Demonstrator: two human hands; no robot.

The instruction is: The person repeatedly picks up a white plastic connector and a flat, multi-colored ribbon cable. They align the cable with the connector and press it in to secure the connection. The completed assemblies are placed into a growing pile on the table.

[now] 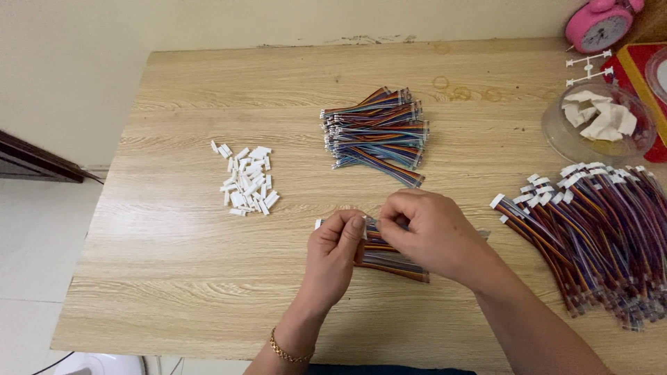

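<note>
I'm seeing a wooden worktop (194, 278) filling most of the head view. Big pile of multicoloured ribbon cables with white connectors fitted (597, 236) is lying at the right edge. A second stack of ribbon cables, bare-ended (379, 135), is sitting centre-back, well apart from the hands. Clear bowl (556, 139) holding white scraps is sitting back right, just behind the fitted pile; a pink alarm clock (599, 24) is sitting at the far corner behind it. Loose heap of small white connector housings (249, 182) is lying left of centre.

Both hands are working front-centre over a small bundle of ribbon cables (392, 262) that is lying on the worktop between and under them. Left hand (335, 253) is pinching closed on one cable end (366, 229), thumb and fingers together; a white piece is showing just beside its fingertips. Right hand (427, 232) is curling closed on the same cable end, fingertips touching the left hand's. A gold bracelet (288, 353) is sitting on the left wrist.
</note>
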